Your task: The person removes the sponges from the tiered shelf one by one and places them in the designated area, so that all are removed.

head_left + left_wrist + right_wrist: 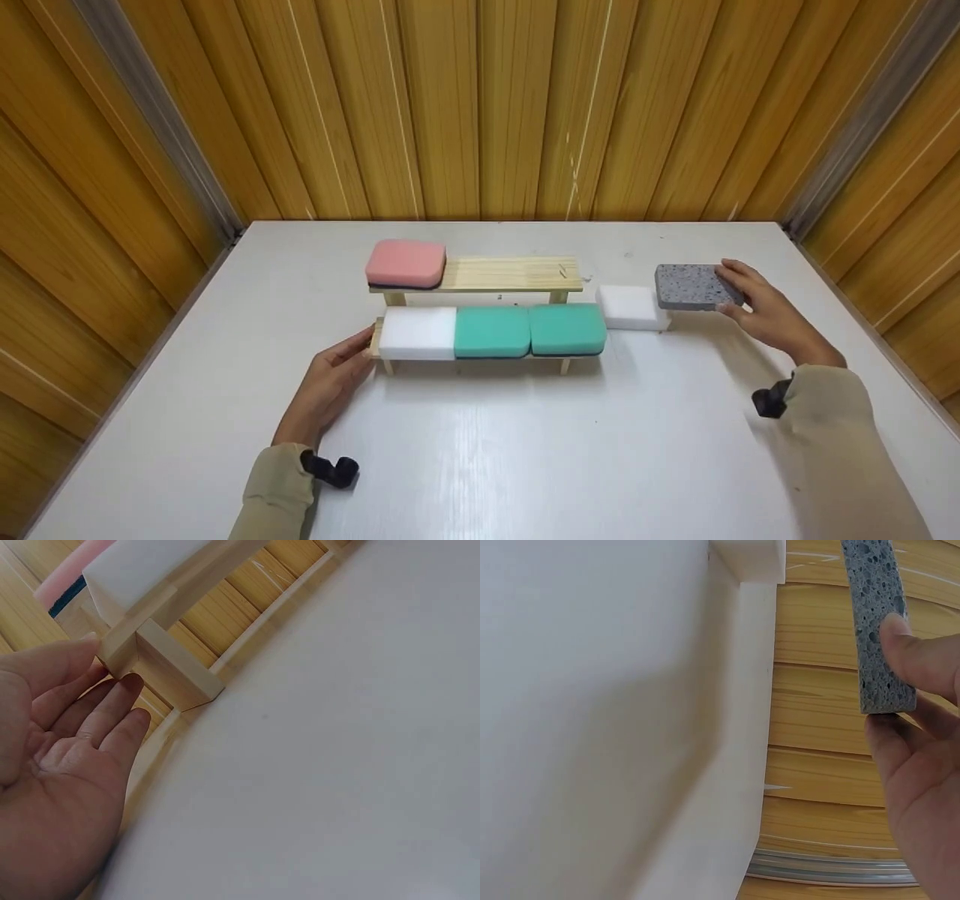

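Where wood-grain panels (510, 112) are met by a white table (480, 465), a front wooden shelf (376, 339) is pinched and a gray sponge (691, 286) is held up

While the back and both sides are walled by the panels, most of the foreground is taken up by the white table. Its near part is overhung by a right tan sleeve (832, 405) and a left tan sleeve (276, 480).

At the table's middle, the front wooden shelf is set before a rear wooden shelf (510, 274); whether the two are joined cannot be told.

By the left hand (330, 382), the front shelf's left end is pinched, with thumb and fingers brought close together. By the right hand (769, 311), the gray sponge is gripped at one end between thumb and fingers and is held above the table, right of both shelves. Its porous surface is shown by the right wrist view.

On the front shelf, a white sponge (417, 332), a middle teal sponge (491, 331) and a right teal sponge (568, 328) are lined up side by side. At the rear shelf's left end, a dark-bottomed pink sponge (406, 262) is placed. Near the front shelf's right end, a second white sponge (632, 306) is laid flat on the table.

At each wrist, a small black mount is worn.
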`<state>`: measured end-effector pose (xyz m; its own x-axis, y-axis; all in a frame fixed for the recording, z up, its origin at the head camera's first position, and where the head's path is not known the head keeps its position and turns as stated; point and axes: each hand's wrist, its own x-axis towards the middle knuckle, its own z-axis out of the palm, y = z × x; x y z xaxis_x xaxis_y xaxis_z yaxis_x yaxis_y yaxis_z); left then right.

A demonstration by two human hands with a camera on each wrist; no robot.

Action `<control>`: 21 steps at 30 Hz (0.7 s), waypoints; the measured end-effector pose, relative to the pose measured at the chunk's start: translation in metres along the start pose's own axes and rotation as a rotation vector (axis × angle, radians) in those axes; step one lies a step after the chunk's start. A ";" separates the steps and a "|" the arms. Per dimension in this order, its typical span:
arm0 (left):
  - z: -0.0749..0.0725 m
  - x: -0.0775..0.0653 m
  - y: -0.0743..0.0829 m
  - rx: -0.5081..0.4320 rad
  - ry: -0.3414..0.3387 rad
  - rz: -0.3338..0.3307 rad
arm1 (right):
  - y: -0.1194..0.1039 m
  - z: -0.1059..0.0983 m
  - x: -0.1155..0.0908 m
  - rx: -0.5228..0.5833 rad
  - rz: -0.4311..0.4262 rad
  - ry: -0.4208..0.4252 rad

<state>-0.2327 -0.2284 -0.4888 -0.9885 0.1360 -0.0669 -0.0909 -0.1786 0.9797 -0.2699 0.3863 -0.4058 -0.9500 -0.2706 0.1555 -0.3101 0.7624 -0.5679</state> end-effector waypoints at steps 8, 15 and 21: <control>0.000 -0.001 0.000 0.006 -0.001 0.004 | 0.010 -0.003 -0.005 0.020 0.010 -0.002; -0.001 -0.001 -0.001 0.009 -0.015 0.024 | 0.020 -0.002 -0.008 0.043 0.024 -0.010; -0.001 -0.001 0.000 0.014 -0.027 0.021 | 0.028 0.000 -0.008 0.043 0.053 -0.030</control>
<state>-0.2315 -0.2293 -0.4893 -0.9865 0.1584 -0.0410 -0.0679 -0.1681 0.9834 -0.2711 0.4096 -0.4223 -0.9633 -0.2489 0.1002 -0.2572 0.7505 -0.6087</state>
